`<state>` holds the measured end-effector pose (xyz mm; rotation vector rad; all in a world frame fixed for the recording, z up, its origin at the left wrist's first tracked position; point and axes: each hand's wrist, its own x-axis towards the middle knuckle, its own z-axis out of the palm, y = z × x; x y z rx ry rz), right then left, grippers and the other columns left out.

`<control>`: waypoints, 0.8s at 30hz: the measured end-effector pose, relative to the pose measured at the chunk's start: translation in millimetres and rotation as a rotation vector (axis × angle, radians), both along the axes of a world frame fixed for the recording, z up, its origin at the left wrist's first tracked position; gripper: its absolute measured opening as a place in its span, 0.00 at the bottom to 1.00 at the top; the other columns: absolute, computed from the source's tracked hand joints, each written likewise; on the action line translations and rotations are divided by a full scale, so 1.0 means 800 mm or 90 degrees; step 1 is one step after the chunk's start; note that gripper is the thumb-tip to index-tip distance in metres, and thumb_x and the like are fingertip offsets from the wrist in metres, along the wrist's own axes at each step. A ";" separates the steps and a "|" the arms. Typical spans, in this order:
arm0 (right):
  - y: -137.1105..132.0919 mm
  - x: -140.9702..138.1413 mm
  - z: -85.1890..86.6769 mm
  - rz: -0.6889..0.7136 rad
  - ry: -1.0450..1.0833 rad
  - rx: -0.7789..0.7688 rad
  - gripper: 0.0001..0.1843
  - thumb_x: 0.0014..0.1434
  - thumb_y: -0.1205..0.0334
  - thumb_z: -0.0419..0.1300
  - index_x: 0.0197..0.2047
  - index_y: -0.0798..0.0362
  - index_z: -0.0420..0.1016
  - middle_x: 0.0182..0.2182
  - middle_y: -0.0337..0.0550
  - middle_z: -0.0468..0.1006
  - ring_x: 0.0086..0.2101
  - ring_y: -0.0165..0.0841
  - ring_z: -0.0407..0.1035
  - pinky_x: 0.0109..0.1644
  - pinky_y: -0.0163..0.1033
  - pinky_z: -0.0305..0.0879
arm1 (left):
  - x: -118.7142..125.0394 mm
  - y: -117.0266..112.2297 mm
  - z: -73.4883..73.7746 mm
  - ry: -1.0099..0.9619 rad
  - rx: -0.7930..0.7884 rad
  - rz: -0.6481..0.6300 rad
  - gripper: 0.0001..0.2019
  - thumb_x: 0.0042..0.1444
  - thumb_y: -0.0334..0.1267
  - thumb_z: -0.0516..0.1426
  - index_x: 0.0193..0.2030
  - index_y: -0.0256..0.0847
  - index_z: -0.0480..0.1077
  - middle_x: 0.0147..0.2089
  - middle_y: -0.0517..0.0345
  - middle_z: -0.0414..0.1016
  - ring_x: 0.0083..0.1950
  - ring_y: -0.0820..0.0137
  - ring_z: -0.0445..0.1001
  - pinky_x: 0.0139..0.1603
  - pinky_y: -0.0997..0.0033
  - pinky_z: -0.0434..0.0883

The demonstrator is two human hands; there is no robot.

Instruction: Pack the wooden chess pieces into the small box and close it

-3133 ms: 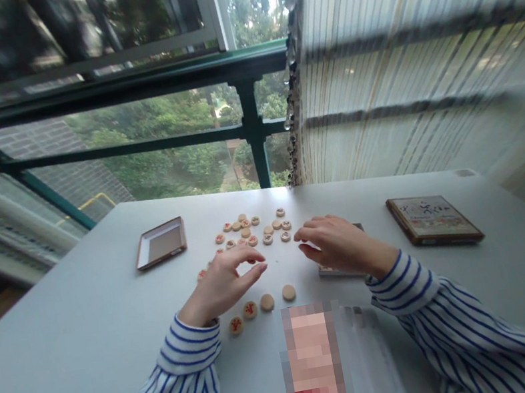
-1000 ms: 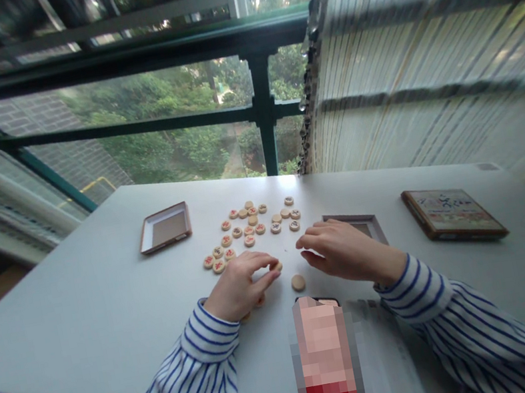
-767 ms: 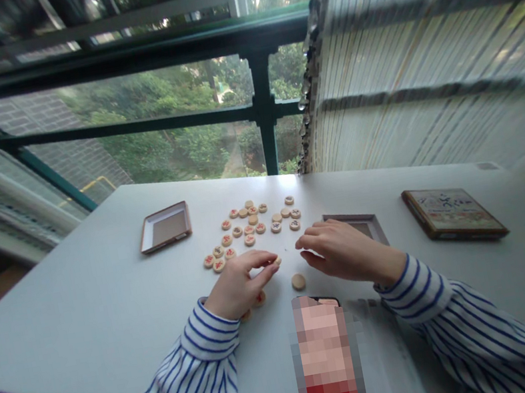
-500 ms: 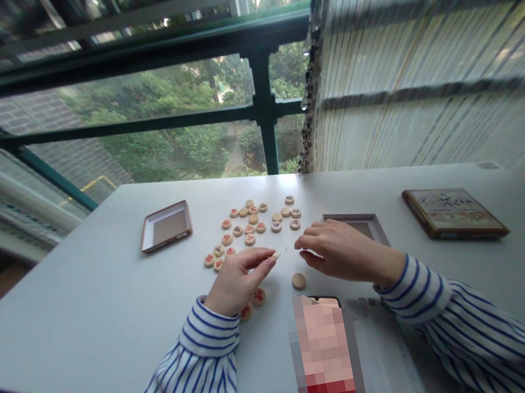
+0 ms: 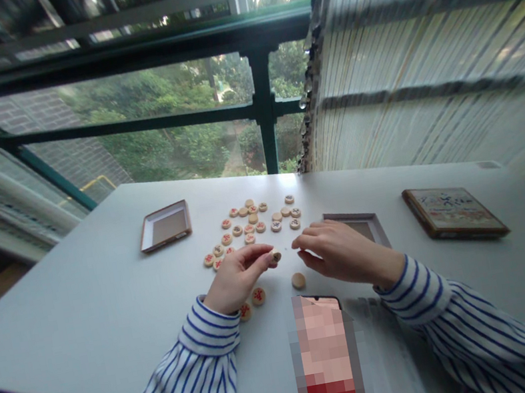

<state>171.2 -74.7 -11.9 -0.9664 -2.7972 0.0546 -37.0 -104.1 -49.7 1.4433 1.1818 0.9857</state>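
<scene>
My left hand (image 5: 240,277) pinches a Chinese chess piece (image 5: 276,256) between thumb and fingertips, its dark-marked face tilted toward me. Just right of it, my right hand (image 5: 335,250) hovers with fingers bent and thumb apart, and nothing shows in them. Below the gap between my hands lies a blank-faced chess piece (image 5: 298,280). Two red-marked pieces (image 5: 258,296) rest beside my left wrist. Beyond my hands, several round wooden pieces (image 5: 248,229) with red, dark or blank faces are scattered, a few partly hidden behind my left hand.
On the white table (image 5: 109,305), an open box tray (image 5: 165,227) stands at the far left. Another tray (image 5: 372,224) is partly behind my right hand. A picture-covered box (image 5: 453,211) lies at the right. A phone (image 5: 326,355), its screen blurred out, is in front of me.
The piece in my left hand has turned from edge-on so that its dark-marked face shows. My right hand has shifted very slightly left.
</scene>
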 end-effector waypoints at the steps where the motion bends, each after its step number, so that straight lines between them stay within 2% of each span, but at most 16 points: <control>1: 0.000 -0.001 0.000 0.001 0.003 0.002 0.10 0.58 0.66 0.49 0.40 0.54 0.70 0.32 0.44 0.74 0.35 0.32 0.66 0.38 0.37 0.55 | 0.000 0.000 -0.001 -0.002 0.000 0.001 0.14 0.51 0.41 0.56 0.42 0.34 0.69 0.37 0.53 0.77 0.36 0.71 0.75 0.41 0.69 0.72; 24: -0.002 -0.003 -0.001 0.011 0.037 0.004 0.11 0.58 0.65 0.49 0.41 0.54 0.70 0.31 0.45 0.74 0.35 0.31 0.66 0.37 0.36 0.56 | 0.003 0.001 0.001 -0.012 -0.036 0.035 0.12 0.52 0.41 0.55 0.39 0.34 0.69 0.32 0.55 0.75 0.31 0.72 0.74 0.33 0.73 0.71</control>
